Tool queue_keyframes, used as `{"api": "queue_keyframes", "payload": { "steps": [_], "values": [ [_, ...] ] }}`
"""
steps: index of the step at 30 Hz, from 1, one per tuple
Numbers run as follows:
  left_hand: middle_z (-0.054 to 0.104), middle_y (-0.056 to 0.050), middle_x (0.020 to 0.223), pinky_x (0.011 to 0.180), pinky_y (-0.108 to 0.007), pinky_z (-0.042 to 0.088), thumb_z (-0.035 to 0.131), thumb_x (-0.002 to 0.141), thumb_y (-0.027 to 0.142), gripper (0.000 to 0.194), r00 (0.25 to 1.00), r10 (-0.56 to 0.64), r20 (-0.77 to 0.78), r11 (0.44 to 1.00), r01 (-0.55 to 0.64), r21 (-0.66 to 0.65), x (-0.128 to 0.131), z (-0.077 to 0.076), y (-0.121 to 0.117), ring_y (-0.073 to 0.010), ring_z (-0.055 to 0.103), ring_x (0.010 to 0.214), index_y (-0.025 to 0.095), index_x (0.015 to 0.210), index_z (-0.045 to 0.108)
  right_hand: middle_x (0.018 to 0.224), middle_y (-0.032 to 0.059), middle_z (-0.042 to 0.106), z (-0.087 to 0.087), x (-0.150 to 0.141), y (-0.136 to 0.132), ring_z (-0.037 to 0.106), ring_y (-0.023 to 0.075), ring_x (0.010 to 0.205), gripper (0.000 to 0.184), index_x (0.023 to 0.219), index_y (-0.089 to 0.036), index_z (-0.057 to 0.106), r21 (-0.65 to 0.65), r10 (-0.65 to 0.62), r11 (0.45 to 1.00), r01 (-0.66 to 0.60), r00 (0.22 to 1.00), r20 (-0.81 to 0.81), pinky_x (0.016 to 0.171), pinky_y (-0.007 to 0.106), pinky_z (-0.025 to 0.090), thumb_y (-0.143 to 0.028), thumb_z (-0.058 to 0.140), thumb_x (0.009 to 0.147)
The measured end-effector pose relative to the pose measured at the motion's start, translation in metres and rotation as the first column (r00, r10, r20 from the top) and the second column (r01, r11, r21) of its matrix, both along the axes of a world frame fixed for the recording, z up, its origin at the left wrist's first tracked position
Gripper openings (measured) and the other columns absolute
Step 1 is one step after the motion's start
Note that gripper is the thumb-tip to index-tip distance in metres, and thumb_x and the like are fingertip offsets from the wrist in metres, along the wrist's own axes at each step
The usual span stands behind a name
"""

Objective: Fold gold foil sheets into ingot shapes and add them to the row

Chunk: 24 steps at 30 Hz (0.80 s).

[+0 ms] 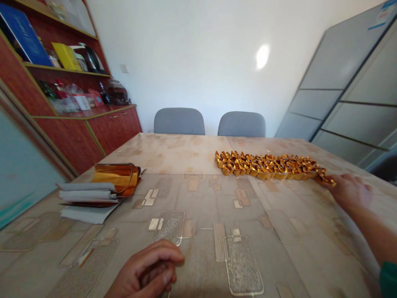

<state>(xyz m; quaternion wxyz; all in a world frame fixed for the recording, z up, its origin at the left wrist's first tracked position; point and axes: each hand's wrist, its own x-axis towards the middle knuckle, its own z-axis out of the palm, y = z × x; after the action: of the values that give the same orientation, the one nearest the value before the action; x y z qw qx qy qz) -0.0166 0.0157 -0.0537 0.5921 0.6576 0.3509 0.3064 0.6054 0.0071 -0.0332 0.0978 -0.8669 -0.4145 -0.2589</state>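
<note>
My left hand (pixel 149 269) rests low in front of me with its fingers curled loosely in, and nothing shows in it. Out to the right, my right hand (pixel 353 191) reaches to the end of a long block of folded gold paper ingots (pixel 269 166), set in several tight rows. Its fingertips are on a gold paper ingot (pixel 328 180) at the near right end of the rows; the far fingers are partly hidden. On the left side of the table lies a folded stack of gold-and-grey paper sheets (pixel 88 196), away from both hands.
The table (pixel 198 207) has a patterned cover. Two grey chairs (pixel 179 121) stand behind its far edge. At the left is a red wooden cabinet (pixel 114 128) with bottles, boxes and a kettle. A grey panelled cabinet (pixel 322 62) stands to the right.
</note>
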Motion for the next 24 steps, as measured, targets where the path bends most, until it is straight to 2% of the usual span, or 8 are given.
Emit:
{"api": "queue_keyframes", "payload": {
  "steps": [5,9,11,13,16,19,21,24],
  "values": [
    [0.063,-0.005,0.092,0.063,-0.026,0.049,0.061,0.088,0.046,0.024,1.000,-0.002,0.012,1.000,0.002,-0.018,0.000,-0.001,0.000,-0.0163,0.057,0.071,0.028,0.096,0.074,0.102,0.0196,0.067,0.001,-0.002,-0.003,0.052,0.0347,0.093,0.027,0.098,-0.022,0.077,0.011,-0.020,1.000,0.019,1.000,0.015,0.066,0.041,0.028,-0.041,0.069,0.081],
    [0.063,-0.005,0.092,0.063,-0.025,0.048,0.060,0.089,0.046,0.024,0.999,-0.029,0.041,1.000,0.029,-0.001,0.001,-0.003,0.000,-0.0153,0.057,0.070,0.027,0.097,0.073,0.107,0.0207,0.066,0.011,-0.027,-0.007,0.052,0.0367,0.099,0.028,0.099,-0.021,0.074,0.126,-0.020,0.992,0.020,1.000,-0.007,0.069,0.044,0.030,-0.042,0.064,0.082],
    [0.062,-0.005,0.092,0.062,-0.025,0.048,0.059,0.089,0.046,0.025,0.998,-0.028,0.049,1.000,0.027,0.011,0.002,-0.004,-0.001,-0.0151,0.057,0.070,0.027,0.098,0.073,0.103,0.0199,0.067,0.016,-0.048,-0.007,0.053,0.0379,0.099,0.023,0.092,-0.021,0.073,0.234,0.109,0.969,-0.084,0.989,-0.096,0.073,0.046,0.033,-0.038,0.060,0.083],
    [0.063,-0.005,0.092,0.061,-0.025,0.048,0.058,0.089,0.046,0.025,0.999,-0.011,0.035,1.000,0.010,0.023,0.005,-0.002,-0.003,-0.0150,0.057,0.068,0.025,0.097,0.072,0.093,0.0176,0.068,0.018,-0.074,-0.005,0.057,0.0349,0.091,0.021,0.084,-0.021,0.071,0.262,0.195,0.953,-0.155,0.971,-0.135,0.071,0.043,0.037,-0.033,0.054,0.083],
    [0.065,-0.004,0.091,0.069,-0.026,0.050,0.054,0.093,0.040,0.023,0.997,0.006,-0.071,0.985,0.006,0.172,0.006,0.010,-0.002,-0.0174,0.061,0.076,0.025,0.095,0.071,0.090,0.0131,0.072,0.014,-0.125,-0.001,0.064,0.0267,0.075,0.023,0.086,-0.021,0.071,0.271,0.371,0.911,-0.310,0.904,-0.214,0.068,0.037,0.045,-0.032,0.051,0.084],
    [0.068,-0.005,0.111,0.090,-0.031,0.048,0.048,0.096,0.031,0.024,0.961,0.030,-0.274,0.877,0.106,0.468,-0.005,0.031,0.016,-0.0222,0.062,0.102,0.028,0.102,0.072,0.089,0.0063,0.074,0.011,-0.195,-0.002,0.068,0.0245,0.079,0.025,0.087,-0.023,0.071,0.290,0.549,0.831,-0.475,0.785,-0.287,0.073,0.035,0.051,-0.038,0.051,0.083],
    [0.064,-0.006,0.128,0.102,-0.036,0.041,0.050,0.095,0.028,0.027,0.913,0.149,-0.379,0.730,0.157,0.665,-0.022,0.046,0.040,-0.0248,0.058,0.117,0.029,0.112,0.070,0.090,0.0070,0.074,0.012,-0.250,-0.006,0.068,0.0245,0.083,0.023,0.087,-0.022,0.071,0.386,0.704,0.709,-0.591,0.558,-0.439,0.077,0.036,0.052,-0.036,0.053,0.085],
    [0.049,-0.012,0.148,0.116,-0.053,0.018,0.044,0.094,0.021,0.040,0.775,0.445,-0.450,0.495,0.206,0.844,-0.054,0.063,0.079,-0.0312,0.040,0.138,0.021,0.131,0.059,0.084,0.0046,0.072,0.019,-0.325,-0.016,0.067,0.0210,0.080,0.017,0.084,-0.022,0.069,0.471,0.804,0.551,-0.689,0.286,-0.522,0.074,0.033,0.051,-0.024,0.052,0.086]
  ]
}}
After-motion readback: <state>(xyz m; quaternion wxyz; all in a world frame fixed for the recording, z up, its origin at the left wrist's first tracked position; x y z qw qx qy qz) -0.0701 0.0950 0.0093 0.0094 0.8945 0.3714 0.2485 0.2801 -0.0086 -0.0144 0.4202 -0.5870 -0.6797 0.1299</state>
